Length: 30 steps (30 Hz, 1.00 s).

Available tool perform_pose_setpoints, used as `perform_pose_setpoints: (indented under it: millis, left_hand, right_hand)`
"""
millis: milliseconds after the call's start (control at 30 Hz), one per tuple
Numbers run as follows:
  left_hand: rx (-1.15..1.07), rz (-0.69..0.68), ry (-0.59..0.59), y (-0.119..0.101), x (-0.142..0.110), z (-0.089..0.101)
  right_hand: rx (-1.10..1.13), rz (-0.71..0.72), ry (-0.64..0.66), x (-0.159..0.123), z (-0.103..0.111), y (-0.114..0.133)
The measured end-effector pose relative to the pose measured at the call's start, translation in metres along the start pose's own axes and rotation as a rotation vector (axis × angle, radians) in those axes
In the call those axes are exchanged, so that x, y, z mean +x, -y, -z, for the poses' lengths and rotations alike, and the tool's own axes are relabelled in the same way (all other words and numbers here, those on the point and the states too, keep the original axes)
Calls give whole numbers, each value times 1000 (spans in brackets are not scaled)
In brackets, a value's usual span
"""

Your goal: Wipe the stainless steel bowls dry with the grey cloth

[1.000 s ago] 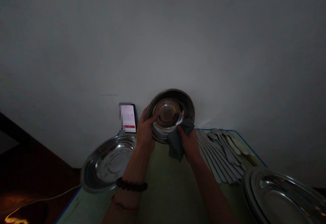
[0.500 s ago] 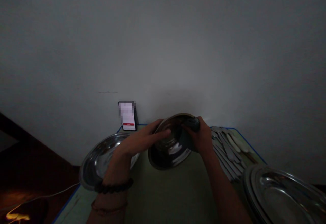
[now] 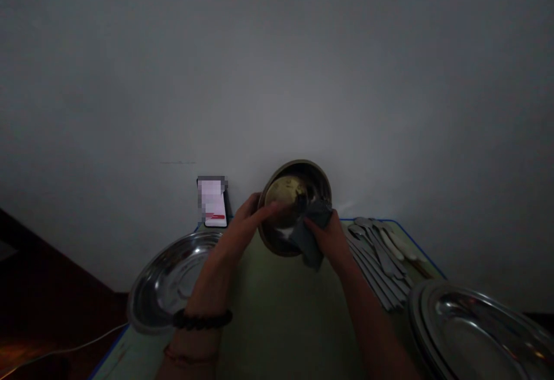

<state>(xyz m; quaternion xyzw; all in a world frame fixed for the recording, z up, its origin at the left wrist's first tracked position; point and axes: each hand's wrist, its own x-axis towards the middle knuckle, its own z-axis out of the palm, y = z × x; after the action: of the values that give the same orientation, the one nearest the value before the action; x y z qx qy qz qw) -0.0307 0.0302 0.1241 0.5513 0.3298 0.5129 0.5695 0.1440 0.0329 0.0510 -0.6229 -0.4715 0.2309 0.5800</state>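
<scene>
A shiny metal bowl [image 3: 285,192] is held up above the table, tilted so that its inside faces me. My left hand [image 3: 244,224] grips its left side, the thumb over the rim on the inner wall and the other fingers behind. At the lower right rim, my right hand [image 3: 331,239] is closed on a dark grey cloth [image 3: 309,244]. The cloth presses against the bowl's inside and wraps over its edge, with one end hanging down. The fingers behind the bowl are hidden.
A wide metal basin [image 3: 149,293] stands at the left, a phone [image 3: 214,201] with a lit screen leaning on the wall behind. To the right lie several pieces of cutlery [image 3: 376,270] and stacked oval metal trays [image 3: 467,345] on the green table [image 3: 285,322].
The bowl dipped and tilted toward the right, then came back up facing me. My right hand moved with the cloth along the bowl's right rim, and my left hand shifted its hold.
</scene>
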Motion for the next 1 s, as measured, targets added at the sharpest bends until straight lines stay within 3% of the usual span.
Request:
perform_pose_setpoints:
  millis: [167,300,400,533,633,733,900,1000]
  left_hand:
    - [-53,160,49,-13,-10,13]
    - [-36,208,89,-17,-13,15]
    - [-95,134,75,-12,-11,8]
    - [-222,-79,-4,10,-5,-21]
    - [-277,-232,-214,31,-1,-42]
    - [-220,-275,-241,38,1,-45]
    - [-151,-71,-196,11,-1,-14]
    - [-166,182,-156,-7,-7,5]
  right_hand:
    - [-100,168,116,1,15,7]
    - [-131,235,110,0,16,12]
    - [-82,196,-79,-1,14,16]
    - [131,67,-355,1,8,18]
    - [167,-56,-350,2,1,12]
    - [90,-92,-230,0,-4,5]
    - [-74,74,-101,-1,5,10]
    - [-205,178,-28,0,18,20]
